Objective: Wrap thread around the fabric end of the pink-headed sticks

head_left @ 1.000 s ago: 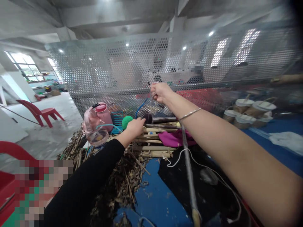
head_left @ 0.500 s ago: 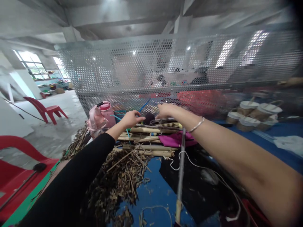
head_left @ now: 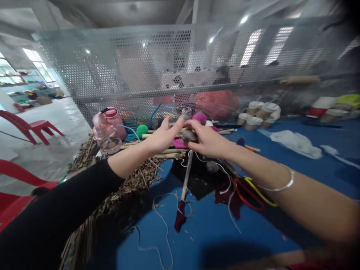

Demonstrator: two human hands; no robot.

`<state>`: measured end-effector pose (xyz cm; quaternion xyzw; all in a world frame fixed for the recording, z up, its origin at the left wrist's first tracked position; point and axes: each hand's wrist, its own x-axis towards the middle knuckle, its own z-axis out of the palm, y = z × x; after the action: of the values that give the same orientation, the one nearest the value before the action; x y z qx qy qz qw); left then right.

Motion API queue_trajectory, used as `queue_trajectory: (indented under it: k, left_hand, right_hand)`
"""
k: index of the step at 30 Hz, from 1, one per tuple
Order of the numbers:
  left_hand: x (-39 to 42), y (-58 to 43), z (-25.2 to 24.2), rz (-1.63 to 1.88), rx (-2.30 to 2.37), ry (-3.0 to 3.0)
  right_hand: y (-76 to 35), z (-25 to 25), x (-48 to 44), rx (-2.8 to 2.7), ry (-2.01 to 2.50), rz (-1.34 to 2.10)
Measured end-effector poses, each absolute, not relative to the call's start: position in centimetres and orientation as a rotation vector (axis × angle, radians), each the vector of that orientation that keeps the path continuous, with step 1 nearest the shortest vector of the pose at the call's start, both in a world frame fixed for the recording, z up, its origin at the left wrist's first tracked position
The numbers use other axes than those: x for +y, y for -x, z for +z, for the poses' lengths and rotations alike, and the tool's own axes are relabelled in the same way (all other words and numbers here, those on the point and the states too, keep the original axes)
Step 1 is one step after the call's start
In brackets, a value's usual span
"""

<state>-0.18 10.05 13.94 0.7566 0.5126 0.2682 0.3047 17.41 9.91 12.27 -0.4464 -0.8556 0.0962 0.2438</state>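
A small grey-brown fuzzy lump sits at the top end of a thin pale stick, above the blue-covered bench, and both hands meet on it. The right hand curls its fingers around the lump from the right, grasping it. The left hand comes in from the left with its fingers stretched out flat and released, their tips touching the lump's upper side. The stick slants down toward the viewer and ends in a dark red tuft lying on the bench. White string trails loosely beside it.

Just beyond the hands lie a bundle of bamboo canes and a magenta ball. Left of them are a green yarn ball and a pink plastic water bottle, with a heap of dry brown leaves under the left forearm. Near the right forearm lie red and yellow loops of cord. Farther right stand round woven baskets with white lids. A perforated metal screen backs the bench.
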Motion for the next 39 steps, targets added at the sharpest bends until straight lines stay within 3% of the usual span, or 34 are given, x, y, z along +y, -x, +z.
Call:
queue_trajectory:
  k: [4,9,14,18,25,30,35,39]
  left_hand:
    - [7.5,1.4,13.8,0.518,1.359,-2.195]
    - [3.0,3.2,13.3,0.175,1.357,-2.421]
    - [-2.0,3.9,12.4,-0.180,1.243,-2.477]
    - [-3.7,4.3,13.1,-0.321,1.199,-2.451]
    - [1.6,7.3,13.9,-0.302,1.342,-2.446]
    - [7.3,9.5,13.6,-0.147,1.419,-2.489]
    - [11.4,11.6,12.9,-0.104,1.500,-2.527]
    - [14.0,12.4,12.4,-0.118,1.529,-2.477]
  right_hand:
    - [-24.3,10.0,7.6,-2.262,1.538,0.396]
    - [-27.7,6.7,4.6,-2.187,1.606,0.537]
    - [-24.8,2.9,3.2,-2.526,1.392,0.330]
    - [-23.1,3.2,3.9,-2.773,1.435,0.200]
    - [-19.6,8.7,13.7,-2.521,1.575,0.160]
    - [-14.8,7.7,24.4,-2.277,2.021,0.027]
    - [-11.7,5.5,30.0,-2.118,2.061,0.498]
    - [-11.0,5.0,31.4,-2.014,1.868,0.635]
